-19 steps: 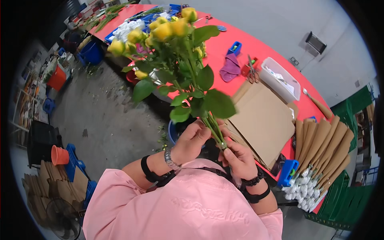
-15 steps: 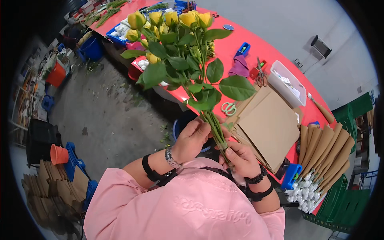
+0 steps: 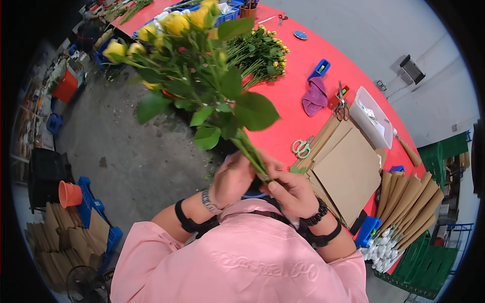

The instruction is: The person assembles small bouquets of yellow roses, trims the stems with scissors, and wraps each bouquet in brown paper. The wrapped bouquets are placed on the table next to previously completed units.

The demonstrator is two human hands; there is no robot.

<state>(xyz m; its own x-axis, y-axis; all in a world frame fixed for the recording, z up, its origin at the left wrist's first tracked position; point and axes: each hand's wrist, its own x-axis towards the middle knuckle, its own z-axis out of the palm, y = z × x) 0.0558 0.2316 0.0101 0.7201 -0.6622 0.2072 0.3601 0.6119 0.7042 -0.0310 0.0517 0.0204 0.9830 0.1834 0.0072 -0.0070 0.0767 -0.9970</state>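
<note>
A bunch of yellow roses (image 3: pixel 177 22) with broad green leaves leans up and to the left in front of me. My right hand (image 3: pixel 293 192) grips its lower stems (image 3: pixel 250 151), thumb on the near side. Against the left side of the stems is my left hand (image 3: pixel 232 177), blurred by motion, its fingers partly hidden. Whether it grips the stems, I cannot tell. Right of my hands, green-handled scissors (image 3: pixel 301 148) lie beside a stack of brown paper sheets (image 3: pixel 346 174).
More yellow roses (image 3: pixel 260 55) lie on the red table (image 3: pixel 288 106). A purple cloth (image 3: pixel 314 96), dark scissors (image 3: pixel 342 103) and a white plastic bin (image 3: pixel 374 118) stand farther right. Several paper-wrapped bunches (image 3: pixel 409 197) lie at the right edge. An orange bucket (image 3: pixel 69 194) is at left.
The rose bunch has swung left and tilted over, uncovering the roses lying on the table. Both hands have shifted slightly left, the right one also up along the stems.
</note>
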